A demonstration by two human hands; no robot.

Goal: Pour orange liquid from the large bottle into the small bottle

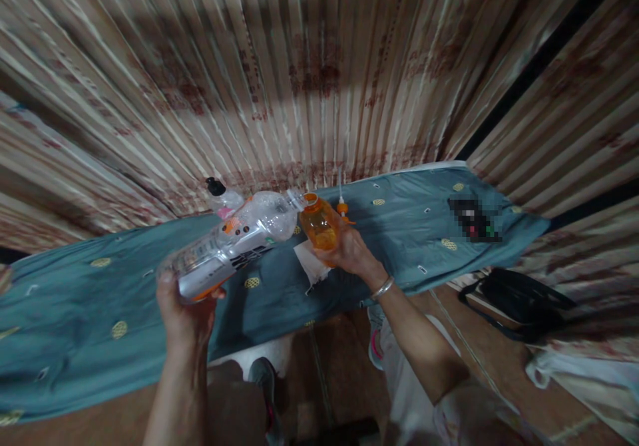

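Note:
My left hand [187, 306] is closed round the base of a large clear plastic bottle [239, 233] with a silver and orange label. That bottle is tilted to the right, its neck close to the mouth of an orange see-through bottle [319, 223]. Wrapped round the orange bottle, which leans a little left, is my right hand [349, 253]; some liquid shows low inside it. I cannot tell whether the two bottle mouths touch. Just behind my right hand stands an orange pump top [342, 208] with its tube pointing up.
A teal patterned cloth [120, 299] covers the long table. A clear bottle with a black pump [217, 190] stands behind the large bottle. White paper [310, 265] lies near the middle, a blurred dark item [473, 220] at right. A black bag [524, 299] sits beyond the right end.

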